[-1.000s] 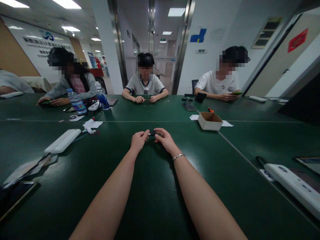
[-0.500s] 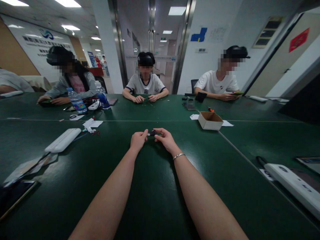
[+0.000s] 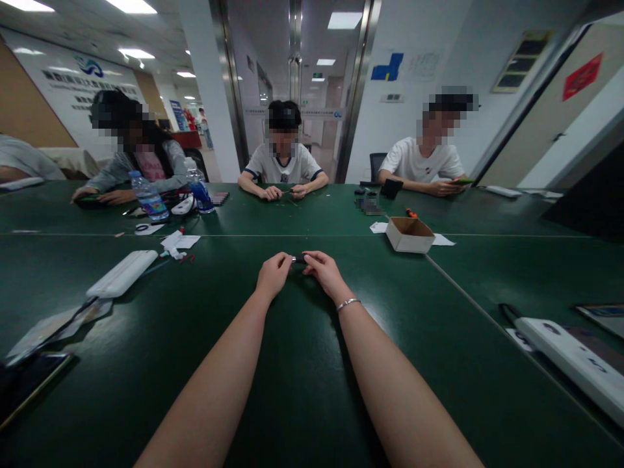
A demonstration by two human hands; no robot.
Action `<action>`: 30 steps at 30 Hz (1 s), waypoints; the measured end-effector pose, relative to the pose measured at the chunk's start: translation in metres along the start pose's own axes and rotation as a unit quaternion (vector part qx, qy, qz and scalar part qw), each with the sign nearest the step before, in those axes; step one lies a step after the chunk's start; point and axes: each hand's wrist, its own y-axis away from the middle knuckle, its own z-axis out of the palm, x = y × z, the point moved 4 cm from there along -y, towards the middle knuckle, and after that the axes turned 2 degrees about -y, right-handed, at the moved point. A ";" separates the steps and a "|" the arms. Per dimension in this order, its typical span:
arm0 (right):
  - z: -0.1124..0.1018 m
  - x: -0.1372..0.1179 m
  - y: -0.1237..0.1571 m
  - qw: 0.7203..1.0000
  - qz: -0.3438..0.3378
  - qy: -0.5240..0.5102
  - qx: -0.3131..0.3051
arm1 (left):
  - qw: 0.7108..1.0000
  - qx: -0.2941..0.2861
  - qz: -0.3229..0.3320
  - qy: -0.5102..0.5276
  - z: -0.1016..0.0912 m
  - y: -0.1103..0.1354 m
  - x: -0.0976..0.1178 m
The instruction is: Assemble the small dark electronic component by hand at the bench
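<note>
My left hand (image 3: 273,274) and my right hand (image 3: 325,273) meet just above the dark green table (image 3: 302,390), near its middle. Both pinch a small dark object (image 3: 298,259) with a pale metallic end between their fingertips. What the object is I cannot make out. A silver bracelet (image 3: 348,303) circles my right wrist. Both forearms stretch out from the bottom edge of the view.
A small open cardboard box (image 3: 409,234) stands to the right, with paper slips beside it. White power strips lie at left (image 3: 121,273) and right (image 3: 572,356). Water bottles (image 3: 149,198) stand far left. Three people sit across the table, hands on it.
My hands have drawn slightly closer together around the small object. The people opposite shifted their heads a little.
</note>
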 end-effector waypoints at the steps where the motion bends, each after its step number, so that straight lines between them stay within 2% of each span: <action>1: 0.000 0.000 0.000 1.000 0.000 -0.004 0.003 | 1.000 0.002 0.007 0.008 0.001 0.000 0.000; 6: -0.001 0.002 -0.002 1.000 -0.001 -0.009 0.008 | 0.997 0.041 0.026 0.065 0.002 -0.003 -0.002; 12: -0.001 0.001 -0.001 1.000 0.002 -0.008 0.011 | 0.994 0.036 0.020 0.102 0.003 -0.005 -0.004; 30: 0.003 -0.003 0.003 0.999 -0.031 0.011 -0.037 | 0.998 0.045 -0.040 0.027 -0.004 -0.003 -0.005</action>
